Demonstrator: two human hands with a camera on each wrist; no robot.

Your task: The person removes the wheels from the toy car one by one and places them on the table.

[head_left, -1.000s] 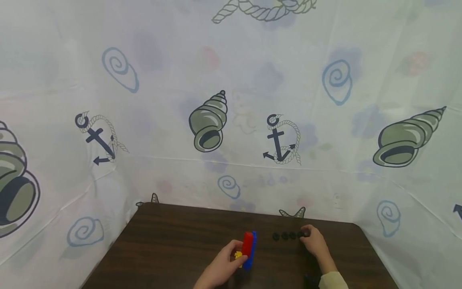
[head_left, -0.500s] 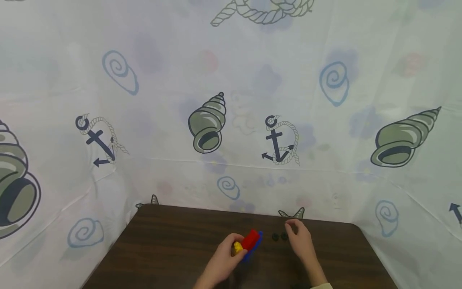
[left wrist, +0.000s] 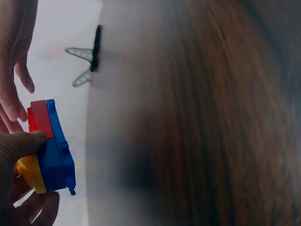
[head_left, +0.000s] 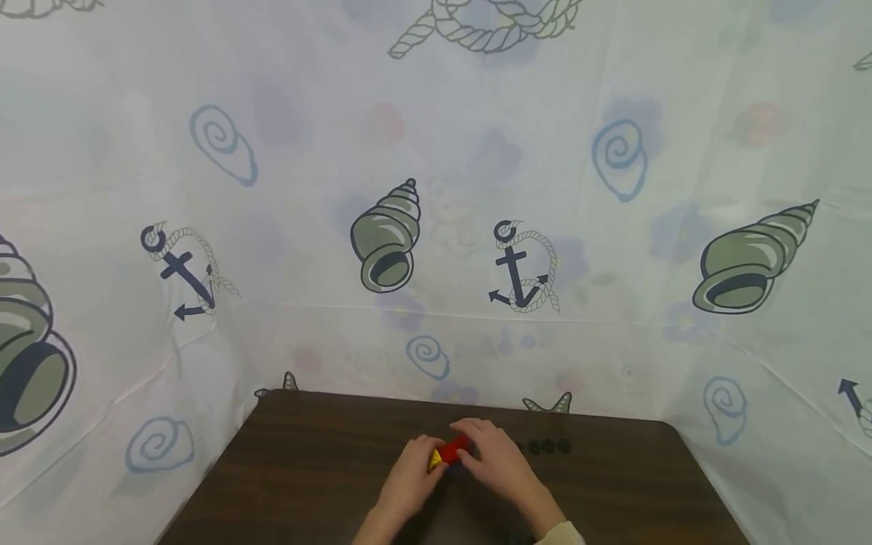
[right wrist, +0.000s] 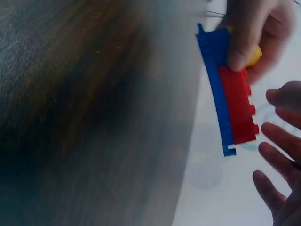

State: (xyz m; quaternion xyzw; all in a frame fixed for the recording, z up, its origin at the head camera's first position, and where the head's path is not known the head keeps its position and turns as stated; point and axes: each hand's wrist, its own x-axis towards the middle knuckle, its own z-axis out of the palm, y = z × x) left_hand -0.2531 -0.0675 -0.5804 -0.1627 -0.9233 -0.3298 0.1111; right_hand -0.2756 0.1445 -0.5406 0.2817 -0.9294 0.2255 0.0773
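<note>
My left hand (head_left: 407, 477) grips a toy brick vehicle above the table, with the thumb on its side. The toy joins a long blue base (left wrist: 59, 165), a red studded brick (right wrist: 237, 106) and a yellow piece (left wrist: 31, 170) at the end nearest the left hand. It is held tilted in the head view. Just beyond the red studs, my right hand (head_left: 500, 465) reaches in with fingers spread. In the right wrist view its fingers (right wrist: 277, 136) stand apart from the toy, and no object shows in them.
Several small black wheels (head_left: 549, 446) lie in a row on the dark wooden table (head_left: 327, 446), behind and right of the right hand, which partly covers the row. A patterned white cloth (head_left: 306, 318) hangs around the back and sides.
My right hand has left the row of black wheels and moved left to the toy. The left hand has shifted slightly left and turned the toy from nearly upright to tilted.
</note>
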